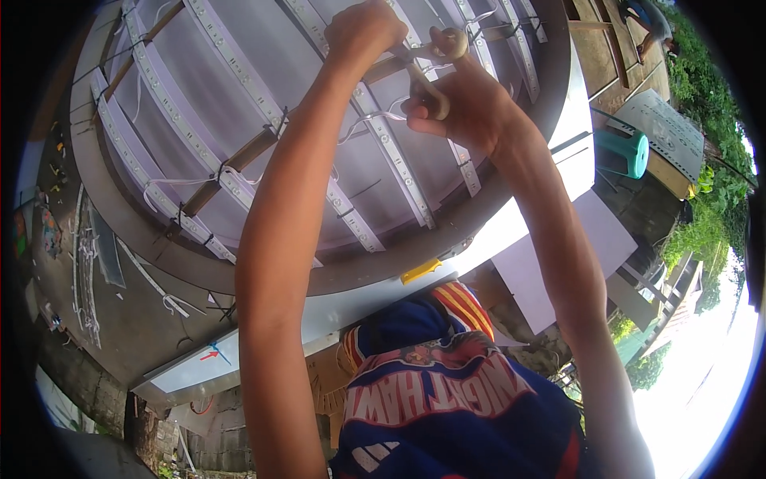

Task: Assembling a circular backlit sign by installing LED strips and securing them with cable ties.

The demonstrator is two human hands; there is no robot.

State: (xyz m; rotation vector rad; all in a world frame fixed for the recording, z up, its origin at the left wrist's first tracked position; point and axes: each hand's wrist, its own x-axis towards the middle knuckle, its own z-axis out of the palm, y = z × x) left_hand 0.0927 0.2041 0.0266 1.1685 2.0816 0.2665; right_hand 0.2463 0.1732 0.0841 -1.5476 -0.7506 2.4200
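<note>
My right hand (471,100) grips scissors (438,96) with pale looped handles, their handles spread apart. The blades run toward my left hand (365,32), whose fingers are closed next to them. What those fingers pinch, if anything, I cannot make out. Both hands are over a large round sign frame (199,275) with a dark rim. Across it run rows of white LED strips (391,156), fixed to crossbars with dark cable ties. Thin white wires (369,117) loop between the strips near my hands.
A yellow piece (420,271) lies on the pale side panel near my body. Long offcut strips (86,271) lie on the ground at left. At right are a teal stool (625,152), a white sheet (570,259) and another person (650,22) farther off.
</note>
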